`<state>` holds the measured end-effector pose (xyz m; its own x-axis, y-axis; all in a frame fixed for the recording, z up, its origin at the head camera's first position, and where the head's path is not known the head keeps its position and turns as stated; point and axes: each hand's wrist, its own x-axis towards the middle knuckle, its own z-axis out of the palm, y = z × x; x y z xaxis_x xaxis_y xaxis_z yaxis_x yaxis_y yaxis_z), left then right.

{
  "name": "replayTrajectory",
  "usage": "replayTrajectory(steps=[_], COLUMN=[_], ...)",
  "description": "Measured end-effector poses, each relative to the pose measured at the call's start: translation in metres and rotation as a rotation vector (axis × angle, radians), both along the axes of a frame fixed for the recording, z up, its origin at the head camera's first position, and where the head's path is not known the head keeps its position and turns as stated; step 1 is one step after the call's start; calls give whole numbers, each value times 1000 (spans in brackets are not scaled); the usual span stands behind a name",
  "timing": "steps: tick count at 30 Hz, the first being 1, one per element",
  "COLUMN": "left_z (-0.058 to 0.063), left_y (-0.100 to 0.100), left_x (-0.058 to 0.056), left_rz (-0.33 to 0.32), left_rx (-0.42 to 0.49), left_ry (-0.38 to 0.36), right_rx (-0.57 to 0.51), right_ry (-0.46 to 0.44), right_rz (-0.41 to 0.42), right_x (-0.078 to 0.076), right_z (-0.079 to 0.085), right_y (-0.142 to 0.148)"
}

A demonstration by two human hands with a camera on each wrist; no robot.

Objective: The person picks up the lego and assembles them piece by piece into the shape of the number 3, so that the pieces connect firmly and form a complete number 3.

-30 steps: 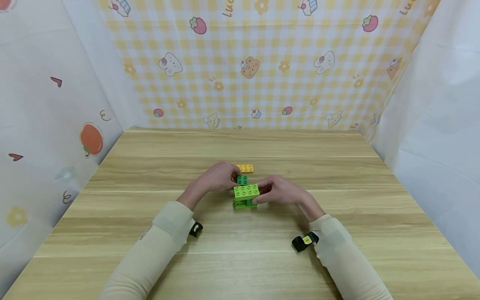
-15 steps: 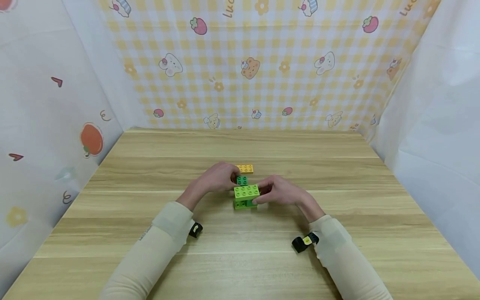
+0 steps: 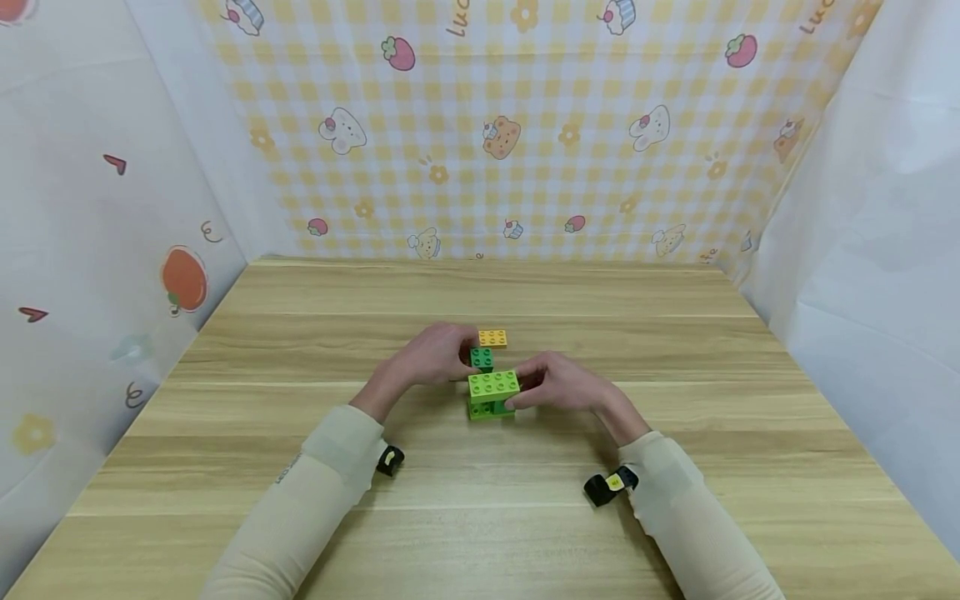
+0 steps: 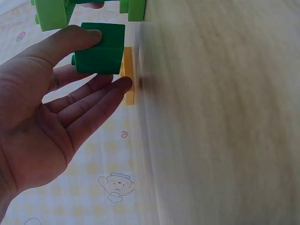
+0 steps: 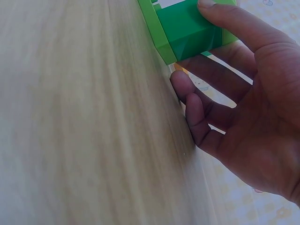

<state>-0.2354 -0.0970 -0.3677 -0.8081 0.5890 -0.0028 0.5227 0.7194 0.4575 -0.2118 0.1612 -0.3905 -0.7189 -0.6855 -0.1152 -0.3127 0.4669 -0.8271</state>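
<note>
Between its thumb and fingers, my left hand [image 3: 437, 357] pinches a dark green toy building brick [image 3: 482, 359] with studs on top. The left wrist view shows the thumb on one face of this green brick [image 4: 101, 49]. My right hand [image 3: 564, 385] grips the right end of a small stack, whose light green upper brick [image 3: 493, 384] lies over a light green lower brick [image 3: 480, 412]. A second dark green brick [image 5: 187, 28] sits between these two at the right end, under the right thumb. The stack's left end has a gap between the layers.
A flat yellow-orange brick [image 3: 492, 337] lies on the wooden table [image 3: 480, 508] just behind the held green brick. A checked cloth [image 3: 465, 150] hangs at the table's back edge, with white sheets at both sides.
The dark green brick in my left hand has turned and shifted slightly to the left. The left fingers have drawn back a little from the yellow-orange brick. My right hand stays put.
</note>
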Motion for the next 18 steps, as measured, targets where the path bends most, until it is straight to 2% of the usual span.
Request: replayTrajectory(steps=[11, 18], left_z=[1, -2], left_y=[0, -2], left_x=[0, 0], left_rz=[21, 65], left_rx=[55, 153], left_ry=[-27, -85], right_rx=[4, 15], right_ry=[2, 4], right_rz=[-6, -15], right_x=[0, -1], right_z=[1, -1], right_y=[0, 0])
